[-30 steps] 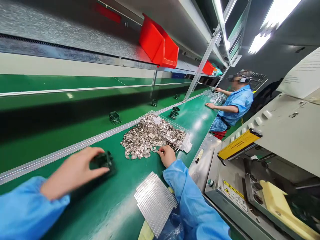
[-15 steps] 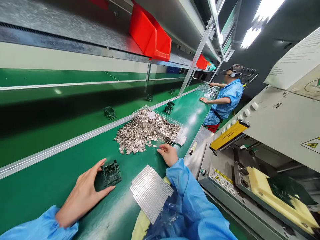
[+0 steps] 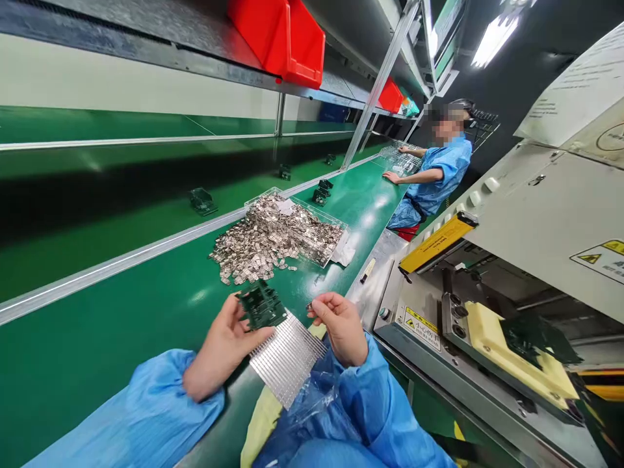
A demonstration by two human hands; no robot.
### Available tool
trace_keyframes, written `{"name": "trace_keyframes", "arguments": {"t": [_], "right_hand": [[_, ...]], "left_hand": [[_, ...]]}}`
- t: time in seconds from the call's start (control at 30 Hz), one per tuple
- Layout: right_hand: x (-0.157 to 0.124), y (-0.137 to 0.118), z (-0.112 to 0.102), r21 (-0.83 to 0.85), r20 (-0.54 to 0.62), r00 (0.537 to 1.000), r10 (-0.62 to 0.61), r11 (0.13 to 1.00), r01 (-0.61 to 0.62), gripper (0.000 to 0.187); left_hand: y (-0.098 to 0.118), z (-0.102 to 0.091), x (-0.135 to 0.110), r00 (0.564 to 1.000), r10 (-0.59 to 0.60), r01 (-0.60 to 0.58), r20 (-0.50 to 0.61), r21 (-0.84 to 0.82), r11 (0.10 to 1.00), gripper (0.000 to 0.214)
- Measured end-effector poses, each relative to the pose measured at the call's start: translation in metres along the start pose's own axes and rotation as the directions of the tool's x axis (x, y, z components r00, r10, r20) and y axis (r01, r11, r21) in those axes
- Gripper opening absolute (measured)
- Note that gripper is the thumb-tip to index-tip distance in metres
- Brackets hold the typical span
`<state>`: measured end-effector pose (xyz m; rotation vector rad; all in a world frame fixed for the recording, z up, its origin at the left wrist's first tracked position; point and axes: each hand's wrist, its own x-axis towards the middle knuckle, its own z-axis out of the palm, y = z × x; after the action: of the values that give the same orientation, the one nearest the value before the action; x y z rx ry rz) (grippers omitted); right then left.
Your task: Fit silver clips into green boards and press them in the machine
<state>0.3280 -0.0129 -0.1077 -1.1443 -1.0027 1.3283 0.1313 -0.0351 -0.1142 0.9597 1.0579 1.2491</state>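
The left hand [image 3: 221, 344] grasps a dark green part [image 3: 263, 305], tilted at the far end of a silver gridded sheet [image 3: 290, 367]; one edge slants rightward and nearer, its long axis unclear. The right hand [image 3: 344, 328] pinches a small piece [image 3: 309, 306].

This is a factory workshop: a long green counter [image 3: 146, 318] carries a heap of small metal parts [image 3: 256, 247], red bins [image 3: 306, 55] sit on a metal shelf [image 3: 195, 45], a grey machine [image 3: 531, 188] bears a hand-injury warning label [image 3: 423, 329], and a co-worker [image 3: 442, 159] wears blue workwear.
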Motion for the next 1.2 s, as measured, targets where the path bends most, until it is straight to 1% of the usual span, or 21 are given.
{"name": "trace_keyframes", "arguments": {"t": [0.03,0.1,0.17,0.23,0.33,0.43,0.57,0.7,0.8,0.9,0.97,1.03,1.1,1.2], "right_hand": [[-0.007,0.001,0.002,-0.050,-0.017,0.999,-0.030,0.998,0.029,0.023],[-0.021,0.004,0.006,-0.148,-0.028,0.993,-0.113,0.983,0.108,0.017],[-0.031,0.009,0.010,-0.227,-0.012,0.981,-0.196,0.956,0.188,0.011],[-0.037,0.014,0.015,-0.295,0.009,0.970,-0.244,0.926,0.236,0.008],[-0.039,0.021,0.021,-0.373,0.012,0.958,-0.285,0.888,0.269,0.007],[-0.038,0.025,0.026,-0.412,0.010,0.943,-0.333,0.858,0.307,0.007],[-0.039,0.028,0.032,-0.447,0.018,0.931,-0.365,0.830,0.334,0.007],[-0.042,0.029,0.035,-0.490,-0.007,0.906,-0.424,0.791,0.366,0.007],[-0.043,0.029,0.037,-0.520,-0.013,0.894,-0.448,0.767,0.377,0.008],[-0.043,0.030,0.037,-0.529,-0.006,0.895,-0.447,0.761,0.377,0.008],[-0.044,0.031,0.037,-0.496,-0.007,0.909,-0.416,0.791,0.358,0.006],[-0.045,0.031,0.038,-0.420,-0.027,0.941,-0.338,0.858,0.296,0.003],[-0.045,0.029,0.040,-0.306,-0.050,0.972,-0.230,0.930,0.205,0.003],[-0.045,0.025,0.045,-0.143,-0.073,0.992,-0.106,0.985,0.095,0.009]], "left_hand": [[-0.002,0.008,0.000,0.999,-0.021,0.023,0.038,-0.051,0.998,0.054],[-0.009,0.017,0.000,0.995,-0.046,0.057,0.084,-0.124,0.991,0.058],[-0.016,0.018,-0.001,0.993,-0.051,0.067,0.105,-0.162,0.984,0.060],[-0.021,0.015,-0.002,0.991,-0.033,0.055,0.130,-0.173,0.983,0.059],[-0.023,0.012,-0.005,0.983,0.027,0.006,0.180,-0.178,0.984,0.052],[-0.023,0.011,-0.007,0.974,0.088,-0.049,0.207,-0.188,0.981,0.048],[-0.027,0.010,-0.009,0.964,0.120,-0.076,0.237,-0.186,0.980,0.047],[-0.031,0.008,-0.011,0.963,0.131,-0.097,0.236,-0.149,0.984,0.047],[-0.031,0.009,-0.011,0.964,0.153,-0.139,0.216,-0.080,0.987,0.039],[-0.029,0.010,-0.012,0.966,0.177,-0.179,0.189,-0.004,0.984,0.031],[-0.026,0.012,-0.012,0.970,0.183,-0.192,0.162,0.038,0.981,0.029],[-0.024,0.013,-0.012,0.974,0.179,-0.190,0.140,0.069,0.979,0.029],[-0.023,0.014,-0.013,0.979,0.164,-0.176,0.123,0.092,0.980,0.028],[-0.020,0.015,-0.013,0.986,0.131,-0.142,0.099,0.104,0.984,0.028]]}}
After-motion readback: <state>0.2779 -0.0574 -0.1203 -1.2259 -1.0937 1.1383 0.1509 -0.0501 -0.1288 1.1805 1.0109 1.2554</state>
